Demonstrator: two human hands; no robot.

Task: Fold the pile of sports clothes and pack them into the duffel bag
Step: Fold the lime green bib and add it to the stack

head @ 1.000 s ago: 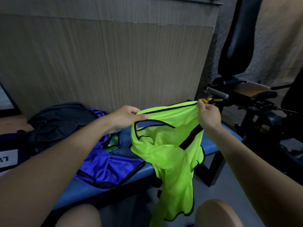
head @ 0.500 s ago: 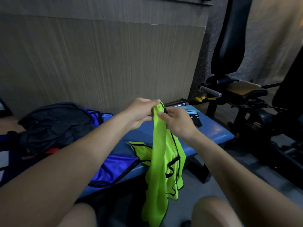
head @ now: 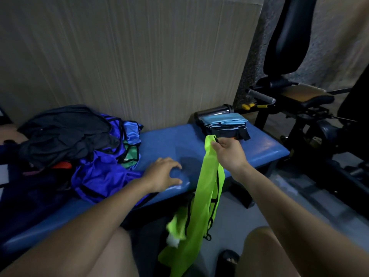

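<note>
Blue-and-black clothes pile (head: 83,144) far left on blue counter (head: 171,142). Left hand (head: 162,174) fingers spread, resting on counter's near edge. Right hand (head: 229,151) pinches neon green vest (head: 203,188), hanging off near edge. Folded stack (head: 225,124) far right.

A single head-worn wide-angle camera is looking forward and down, close over a padded blue vinyl bench (head: 165,142) crossing mid-frame, a ribbed beige wall panel (head: 129,56) filling the upper left.
</note>
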